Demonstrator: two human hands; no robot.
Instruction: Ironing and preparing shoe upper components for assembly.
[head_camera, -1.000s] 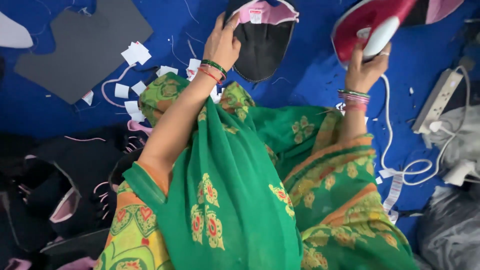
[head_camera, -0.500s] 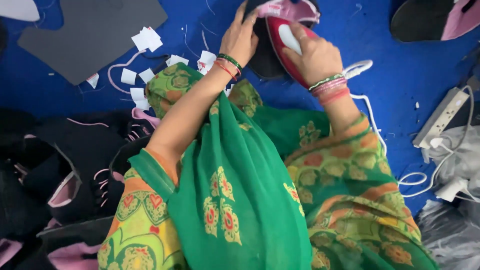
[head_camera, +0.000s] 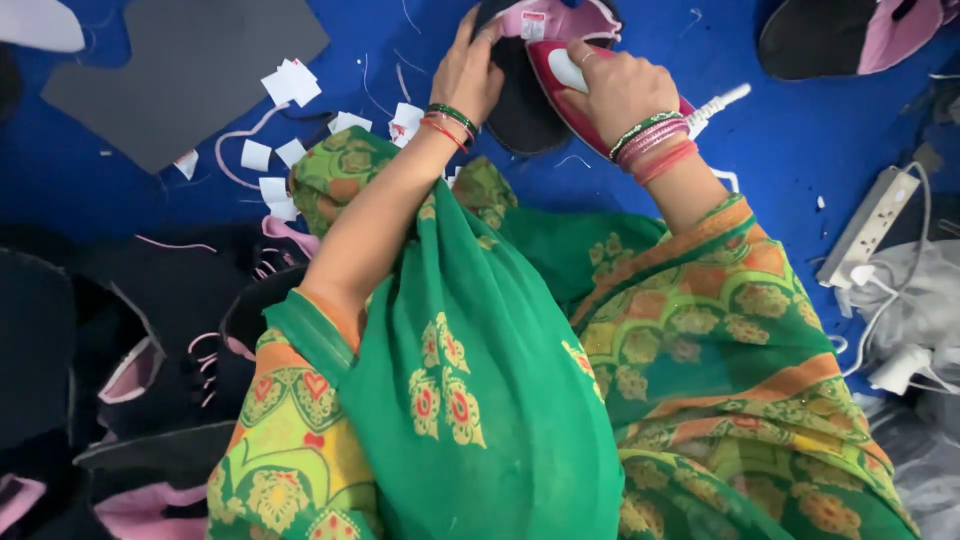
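A black garment piece with pink lining (head_camera: 520, 100) lies on the blue cloth-covered surface (head_camera: 780, 130) at the top middle. My left hand (head_camera: 468, 72) presses flat on its left side, fingers spread. My right hand (head_camera: 615, 88) grips the white handle of a red electric iron (head_camera: 560, 70), which rests on the piece just right of my left hand. The iron's white cord (head_camera: 722, 98) sticks out to the right behind my wrist. Both wrists wear bangles, and a green patterned sari covers my arms and lap.
A grey sheet (head_camera: 180, 70) and several small white labels (head_camera: 290, 85) lie upper left. Black and pink garment pieces (head_camera: 130, 330) pile up at the left. Another black and pink piece (head_camera: 860, 35) lies upper right. A white power strip (head_camera: 880, 225) with plugs sits at the right.
My right hand brought the iron from the upper right down and left onto the garment piece. My left hand stayed on the piece.
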